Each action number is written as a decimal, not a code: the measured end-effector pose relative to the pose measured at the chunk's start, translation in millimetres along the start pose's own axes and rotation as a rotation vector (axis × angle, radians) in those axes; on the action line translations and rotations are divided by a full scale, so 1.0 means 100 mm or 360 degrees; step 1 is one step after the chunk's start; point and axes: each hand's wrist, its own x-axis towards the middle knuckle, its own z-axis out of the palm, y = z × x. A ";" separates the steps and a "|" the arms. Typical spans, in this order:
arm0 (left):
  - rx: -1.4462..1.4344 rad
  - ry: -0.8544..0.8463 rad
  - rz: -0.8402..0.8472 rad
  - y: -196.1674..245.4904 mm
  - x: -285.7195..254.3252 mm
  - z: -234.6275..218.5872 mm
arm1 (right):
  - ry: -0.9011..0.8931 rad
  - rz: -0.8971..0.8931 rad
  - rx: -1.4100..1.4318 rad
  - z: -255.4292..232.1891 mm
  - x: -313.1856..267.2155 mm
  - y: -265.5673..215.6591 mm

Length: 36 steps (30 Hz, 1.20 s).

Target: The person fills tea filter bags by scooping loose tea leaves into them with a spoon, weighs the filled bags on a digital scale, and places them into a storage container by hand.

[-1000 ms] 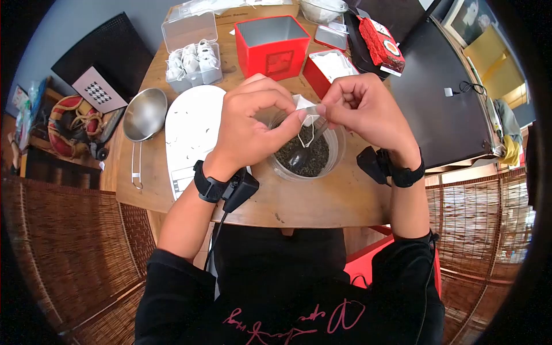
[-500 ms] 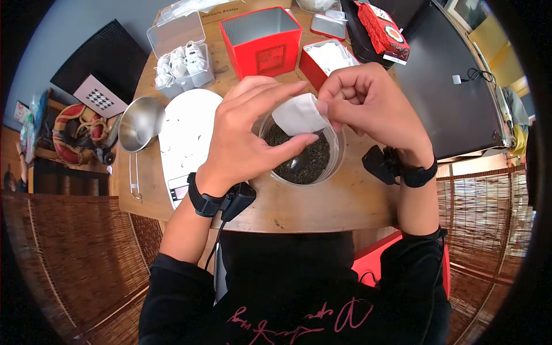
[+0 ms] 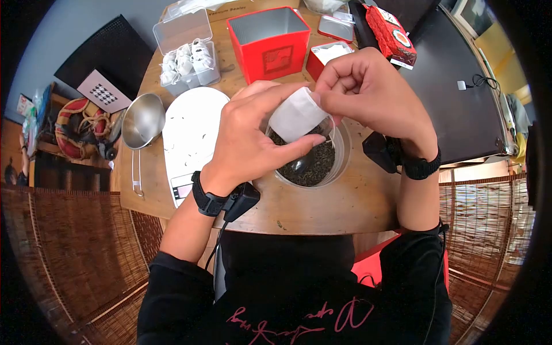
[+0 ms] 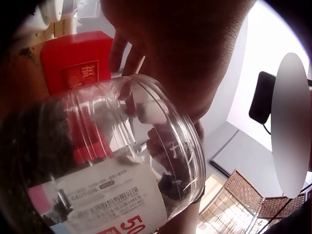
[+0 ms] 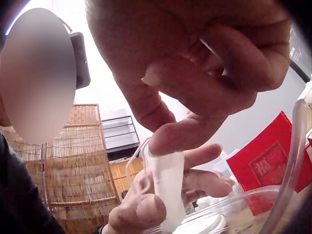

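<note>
A small white drawstring tea bag [image 3: 296, 115] is over the clear plastic jar [image 3: 345, 155]. My right hand [image 3: 376, 95] pinches its upper edge between thumb and forefinger; in the right wrist view the bag [image 5: 168, 183] hangs below those fingertips, with a loop of string beside it. My left hand [image 3: 244, 135] has its thumb spread from its fingers, the bag between them. Dark loose tea leaves [image 3: 323, 167] fill the jar's lower part, and a dark spoon [image 3: 300, 165] lies on them. The left wrist view shows the jar's labelled side [image 4: 117, 195].
Left of the jar lies a white digital scale [image 3: 192, 129] with leaf crumbs on it, beside a steel ladle-like pan [image 3: 142, 121]. Behind stand a clear box of filled bags [image 3: 187, 63], a tall red tin [image 3: 270, 46] and a smaller red box [image 3: 316, 63]. A red packet [image 3: 391, 34] is back right.
The bag was gathered between both hands' fingertips; it then spread out flat, held by my right hand. My left fingers and thumb have parted around it, and the bag has tilted.
</note>
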 end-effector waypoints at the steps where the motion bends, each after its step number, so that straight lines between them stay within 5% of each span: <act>1: 0.0033 -0.0075 -0.0060 0.02 0.00 -0.02 | -0.0019 -0.0010 -0.0036 0.00 0.00 0.00; 30: 0.0123 -0.0126 -0.0016 0.03 -0.02 -0.01 | 0.0040 0.0020 -0.0462 -0.05 -0.12 -0.07; 36: 0.0203 -0.0151 -0.0007 0.04 -0.03 -0.03 | 0.0130 -0.0192 -0.0596 0.06 -0.11 0.01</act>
